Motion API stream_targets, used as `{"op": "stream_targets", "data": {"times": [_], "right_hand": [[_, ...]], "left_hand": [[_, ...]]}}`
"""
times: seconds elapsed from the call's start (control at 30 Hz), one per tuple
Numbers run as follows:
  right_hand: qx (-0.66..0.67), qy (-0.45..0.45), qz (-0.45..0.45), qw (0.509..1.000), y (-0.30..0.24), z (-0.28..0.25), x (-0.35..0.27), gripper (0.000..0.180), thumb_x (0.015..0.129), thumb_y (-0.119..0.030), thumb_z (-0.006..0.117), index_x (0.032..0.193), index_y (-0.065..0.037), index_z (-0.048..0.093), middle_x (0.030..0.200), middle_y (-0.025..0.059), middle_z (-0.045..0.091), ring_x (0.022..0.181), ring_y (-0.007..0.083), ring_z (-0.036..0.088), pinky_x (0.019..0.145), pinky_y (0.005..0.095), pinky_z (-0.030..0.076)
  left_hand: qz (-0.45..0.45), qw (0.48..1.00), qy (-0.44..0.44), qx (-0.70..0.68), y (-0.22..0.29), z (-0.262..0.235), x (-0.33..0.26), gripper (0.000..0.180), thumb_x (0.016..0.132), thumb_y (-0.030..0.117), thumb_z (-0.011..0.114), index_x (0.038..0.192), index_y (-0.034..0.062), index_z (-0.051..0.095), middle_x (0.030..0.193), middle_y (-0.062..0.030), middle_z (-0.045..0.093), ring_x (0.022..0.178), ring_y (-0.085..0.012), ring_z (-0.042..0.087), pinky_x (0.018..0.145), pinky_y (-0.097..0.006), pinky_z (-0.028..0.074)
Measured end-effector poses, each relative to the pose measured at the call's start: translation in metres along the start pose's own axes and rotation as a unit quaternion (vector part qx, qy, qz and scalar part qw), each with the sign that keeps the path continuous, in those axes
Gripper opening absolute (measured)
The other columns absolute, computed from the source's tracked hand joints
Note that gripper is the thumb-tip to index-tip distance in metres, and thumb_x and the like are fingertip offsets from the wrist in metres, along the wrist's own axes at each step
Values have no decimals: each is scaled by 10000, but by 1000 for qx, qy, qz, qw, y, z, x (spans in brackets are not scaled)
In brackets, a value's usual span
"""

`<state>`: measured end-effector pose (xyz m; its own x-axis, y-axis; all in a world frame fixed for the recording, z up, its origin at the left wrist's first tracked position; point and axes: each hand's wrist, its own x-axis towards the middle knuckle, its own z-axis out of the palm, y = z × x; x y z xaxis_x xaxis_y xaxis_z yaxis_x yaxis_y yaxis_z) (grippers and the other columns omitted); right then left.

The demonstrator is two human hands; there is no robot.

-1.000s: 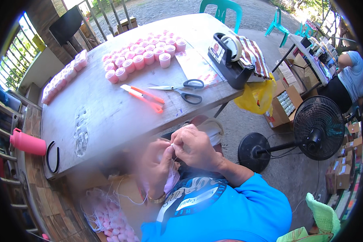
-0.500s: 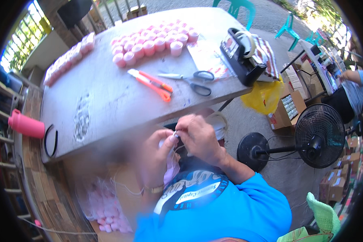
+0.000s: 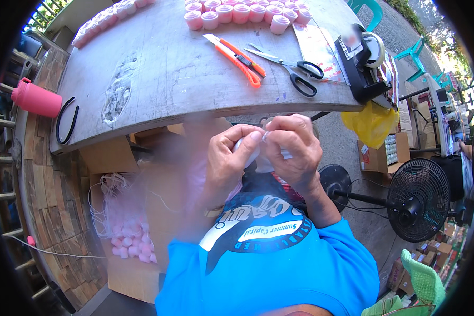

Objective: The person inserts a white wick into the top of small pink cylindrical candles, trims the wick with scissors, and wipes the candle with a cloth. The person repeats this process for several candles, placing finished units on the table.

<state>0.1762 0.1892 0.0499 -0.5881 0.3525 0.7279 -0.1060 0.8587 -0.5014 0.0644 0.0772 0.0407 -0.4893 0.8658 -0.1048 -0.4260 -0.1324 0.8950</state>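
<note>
In front of my chest, just off the table's near edge, my two hands work fingertip to fingertip. My left hand (image 3: pixel 227 160) is closed, its thumb and forefinger pinching a small whitish piece (image 3: pixel 252 149) that is partly hidden by the fingers. My right hand (image 3: pixel 296 150) is closed too, fingers bent and pinched at the same spot as the left thumb tip. What exactly it grips there is too small to make out. Below left, an open cardboard box (image 3: pixel 134 279) holds pale pink pieces (image 3: pixel 131 241) with white strings (image 3: pixel 113 195).
On the grey table (image 3: pixel 168 73) lie an orange cutter (image 3: pixel 238 60), scissors (image 3: pixel 287 66), a black tape dispenser (image 3: pixel 361 68) and rows of pink cups (image 3: pixel 242 13). A pink tumbler (image 3: pixel 37 98) is at left. A black fan (image 3: pixel 418 200) and yellow bag (image 3: pixel 371 126) stand right.
The view has tilted down, so the table sits higher and more of the box shows. Both hands stay together, fingertips still pinching; the right hand has turned slightly.
</note>
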Motion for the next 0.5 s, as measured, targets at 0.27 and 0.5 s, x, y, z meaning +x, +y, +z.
{"op": "stream_targets", "data": {"times": [0.27,0.5], "right_hand": [[485,-3,286,826,-1,-1,-6,118,838,100,505,828,-12,470,958,198,643,766,125,637,689,266,559],[614,0,297,732,1,-1,-5,119,834,103,493,815,-8,459,950,204,618,710,135,634,682,308,597]], "left_hand": [[203,959,-46,190,-5,-9,0,108,828,91,638,868,-10,638,853,-63,639,826,-115,589,752,-252,462],[75,986,-53,137,6,-10,-7,114,880,104,625,902,-9,625,860,-63,646,810,-105,587,726,-246,454]]}}
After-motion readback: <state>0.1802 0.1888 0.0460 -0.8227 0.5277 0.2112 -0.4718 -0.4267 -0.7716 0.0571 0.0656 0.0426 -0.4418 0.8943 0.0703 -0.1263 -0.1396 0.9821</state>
